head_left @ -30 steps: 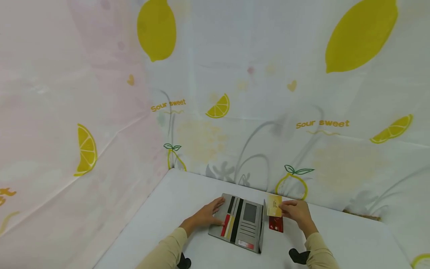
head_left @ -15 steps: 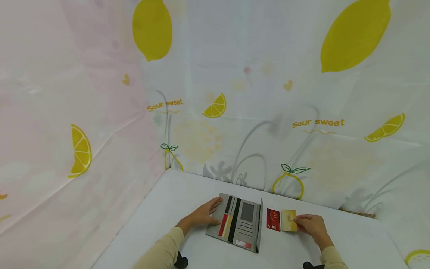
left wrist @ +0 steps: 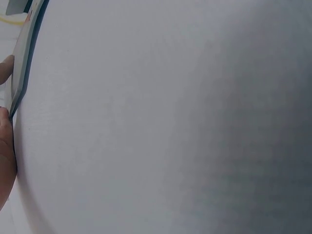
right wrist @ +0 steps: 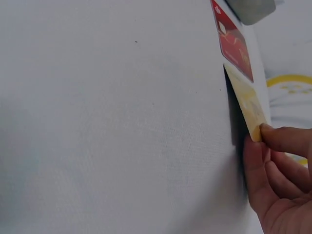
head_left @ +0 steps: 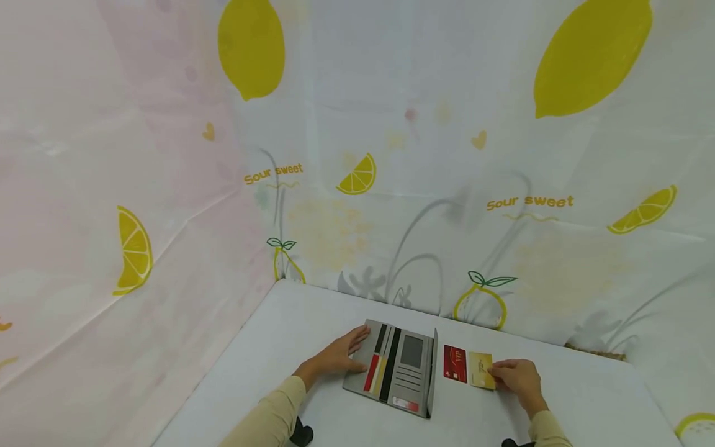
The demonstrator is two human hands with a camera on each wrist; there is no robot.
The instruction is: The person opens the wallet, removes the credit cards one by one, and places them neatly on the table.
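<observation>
An opened grey wallet (head_left: 410, 388) lies on the white table in the head view, its right flap standing up. Red and yellow cards sit in its left side. My left hand (head_left: 333, 358) rests on the wallet's left edge, thumb and fingers spread apart. Between thumb and fingertips, my right hand (head_left: 519, 379) pinches the right edge of a gold card (head_left: 480, 367). The right wrist view shows that card (right wrist: 246, 105) tilted, its held edge raised off the table. To its left a red VIP card (head_left: 455, 364) lies flat, right of the wallet.
The white table (head_left: 290, 316) meets a lemon-printed wall sheet (head_left: 335, 248) along its back and left edges. A dark wrist strap part (head_left: 302, 433) shows below the left sleeve.
My right hand has carried the gold card rightward and down from above the red card to the table beside it. Over the last half second it shifted only slightly. My left hand stayed on the wallet.
</observation>
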